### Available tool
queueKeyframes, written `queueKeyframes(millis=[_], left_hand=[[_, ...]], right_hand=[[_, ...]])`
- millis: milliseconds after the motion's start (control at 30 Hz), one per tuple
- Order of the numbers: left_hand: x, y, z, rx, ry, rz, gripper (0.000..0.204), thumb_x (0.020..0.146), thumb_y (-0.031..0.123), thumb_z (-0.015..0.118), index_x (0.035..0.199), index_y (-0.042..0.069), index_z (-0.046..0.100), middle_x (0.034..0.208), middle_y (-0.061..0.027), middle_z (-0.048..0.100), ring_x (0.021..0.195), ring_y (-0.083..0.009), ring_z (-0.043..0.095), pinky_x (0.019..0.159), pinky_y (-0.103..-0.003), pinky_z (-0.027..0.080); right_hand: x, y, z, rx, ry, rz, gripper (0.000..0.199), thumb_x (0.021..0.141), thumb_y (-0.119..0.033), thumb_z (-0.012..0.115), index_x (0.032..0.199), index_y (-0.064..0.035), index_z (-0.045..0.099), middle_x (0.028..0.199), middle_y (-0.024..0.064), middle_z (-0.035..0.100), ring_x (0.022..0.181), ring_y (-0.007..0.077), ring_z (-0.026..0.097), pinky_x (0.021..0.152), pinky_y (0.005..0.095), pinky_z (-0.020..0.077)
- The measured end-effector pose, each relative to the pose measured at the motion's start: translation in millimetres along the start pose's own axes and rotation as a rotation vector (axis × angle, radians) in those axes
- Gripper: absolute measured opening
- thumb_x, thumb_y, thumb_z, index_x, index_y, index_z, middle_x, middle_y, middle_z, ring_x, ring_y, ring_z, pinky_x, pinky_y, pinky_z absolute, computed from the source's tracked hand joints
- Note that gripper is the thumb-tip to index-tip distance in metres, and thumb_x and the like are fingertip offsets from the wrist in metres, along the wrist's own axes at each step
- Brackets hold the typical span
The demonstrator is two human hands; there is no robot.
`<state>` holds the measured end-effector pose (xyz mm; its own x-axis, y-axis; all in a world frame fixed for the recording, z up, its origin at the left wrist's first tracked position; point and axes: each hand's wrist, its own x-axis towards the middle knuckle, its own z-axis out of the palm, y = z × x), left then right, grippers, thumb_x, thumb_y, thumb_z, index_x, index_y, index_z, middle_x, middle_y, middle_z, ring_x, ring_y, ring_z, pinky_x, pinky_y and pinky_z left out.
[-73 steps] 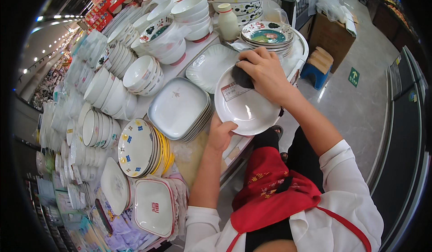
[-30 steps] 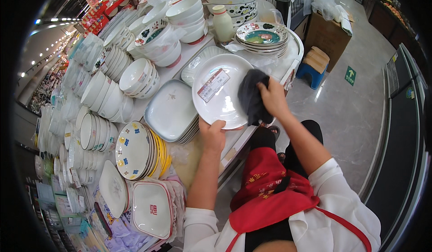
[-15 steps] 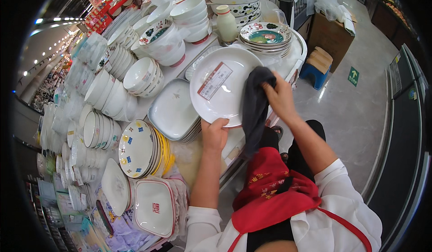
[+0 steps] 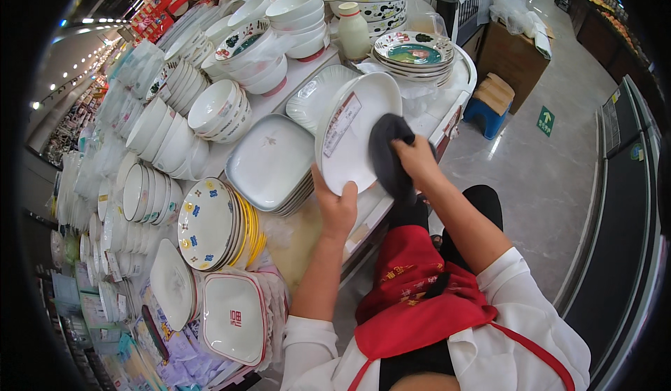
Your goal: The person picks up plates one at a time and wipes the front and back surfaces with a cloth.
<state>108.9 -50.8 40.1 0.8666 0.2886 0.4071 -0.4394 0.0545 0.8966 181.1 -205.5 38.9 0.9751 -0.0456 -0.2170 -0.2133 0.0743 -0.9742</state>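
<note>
A round white plate [image 4: 353,136] with a paper label on its inner face is held up, tilted, over the front edge of the display table. My left hand [image 4: 337,206] grips its lower rim, thumb on the inner face. In my right hand [image 4: 414,160] is a dark grey cloth [image 4: 388,155], pressed against the plate's right side. My right fingers are partly hidden by the cloth. Just left of the plate lies a stack of rectangular plates [image 4: 269,160] with a blue-grey rim. Behind it shows a white ribbed dish [image 4: 314,101].
Stacked bowls [image 4: 220,108], patterned plates [image 4: 203,227] and red-rimmed square dishes [image 4: 234,319] crowd the table to the left. Farther back stand a cream bottle [image 4: 353,31] and decorated plates [image 4: 414,48]. A blue stool [image 4: 487,111] and a cardboard box [image 4: 514,59] are on the floor at right.
The plate has turned more edge-on and shifted slightly right, uncovering the ribbed dish. The cloth, earlier hanging long over the rim, is now bunched against the plate's inner face.
</note>
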Motion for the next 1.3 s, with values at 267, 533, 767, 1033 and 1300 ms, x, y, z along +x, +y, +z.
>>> queueKeyframes(millis=[267,533,767,1033,1300], left_hand=[[9.3,-0.9,-13.6,-0.326,0.119,-0.191,0.052,0.07,-0.012,0.049,0.122,-0.006,0.047,0.115,-0.0123,0.056,0.103,-0.0232,0.057,0.089,-0.032,0.046],[10.7,-1.8,-9.0,-0.466,0.155,-0.181,0.063,0.068,-0.015,0.044,0.13,-0.003,0.041,0.12,-0.0137,0.052,0.108,-0.027,0.055,0.089,-0.039,0.049],[10.8,23.2,-1.7,-0.502,0.057,-0.193,0.074,0.067,-0.014,0.041,0.139,-0.002,0.027,0.131,-0.0165,0.042,0.116,-0.0302,0.051,0.088,-0.047,0.053],[7.3,1.5,-9.0,-0.368,0.046,-0.188,0.075,0.068,-0.013,0.041,0.14,0.0,0.026,0.129,-0.0159,0.043,0.111,-0.0301,0.053,0.082,-0.048,0.055],[-1.9,-14.6,-3.3,-0.075,-0.067,-0.059,0.066,0.068,-0.01,0.045,0.132,-0.005,0.035,0.121,-0.0117,0.05,0.109,-0.0229,0.053,0.094,-0.035,0.045]], right_hand=[[-45.8,-4.0,13.2,0.209,-0.424,0.49,0.046,0.081,-0.036,0.065,0.113,-0.0032,0.06,0.097,0.0087,0.065,0.083,0.0186,0.063,0.065,0.0336,0.0487],[-55.8,-20.2,-14.9,0.525,-0.402,0.272,0.032,0.082,-0.014,0.06,0.107,0.0057,0.06,0.098,0.0157,0.067,0.082,0.0225,0.067,0.072,0.0333,0.0561],[-18.6,-42.5,-24.4,0.86,0.139,0.286,0.023,0.081,-0.024,0.062,0.099,-0.011,0.063,0.092,0.0035,0.067,0.08,0.0199,0.063,0.075,0.0376,0.0474],[-27.9,-36.5,11.2,0.55,0.061,0.112,0.047,0.077,-0.031,0.071,0.114,-0.0075,0.054,0.11,0.006,0.06,0.098,0.0176,0.056,0.084,0.0381,0.0429],[8.5,-18.6,14.4,0.516,0.117,-0.134,0.051,0.077,-0.016,0.071,0.115,0.0072,0.048,0.106,0.0171,0.059,0.088,0.022,0.062,0.075,0.0329,0.0516]])
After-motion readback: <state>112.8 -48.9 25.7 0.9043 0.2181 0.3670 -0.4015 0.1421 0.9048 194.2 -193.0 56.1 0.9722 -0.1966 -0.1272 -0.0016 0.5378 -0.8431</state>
